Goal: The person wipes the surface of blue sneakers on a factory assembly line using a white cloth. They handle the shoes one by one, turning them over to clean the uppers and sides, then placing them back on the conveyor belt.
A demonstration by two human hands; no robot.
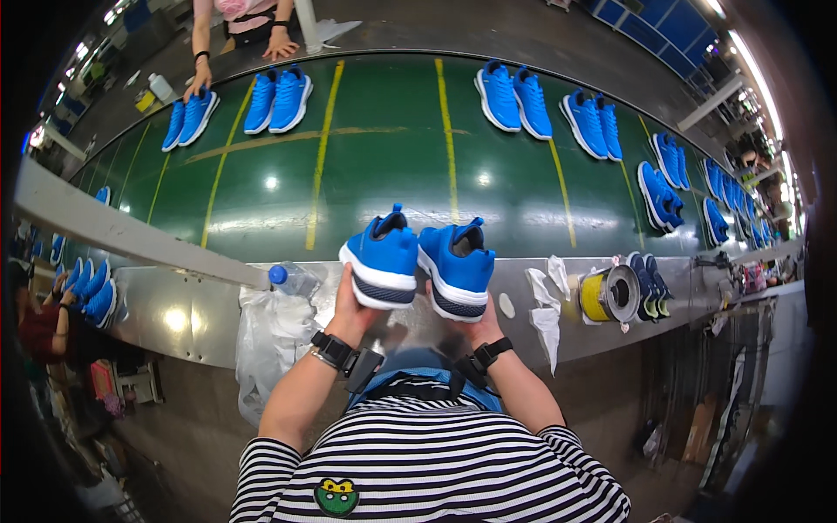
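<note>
Two blue sneakers with white soles are held up side by side over the metal ledge, heels toward me. My left hand (pixel 349 307) grips the left sneaker (pixel 389 251) from its outer side and below. Around the right sneaker (pixel 460 261) my right hand (pixel 479 326) is closed, low at its heel. Both shoes tilt, and their toes point away over the green conveyor belt (pixel 384 174). Most of my fingers are hidden under the soles. Dark straps with small devices sit on both wrists.
Along the far belt edge stand pairs of blue sneakers (pixel 499 98); a co-worker's hand (pixel 199 80) touches one. On the ledge are a clear bottle with a blue cap (pixel 278 275), a plastic bag (pixel 266 340), crumpled paper (pixel 546 318), a tin (pixel 609 295) and dark shoes (pixel 647 283).
</note>
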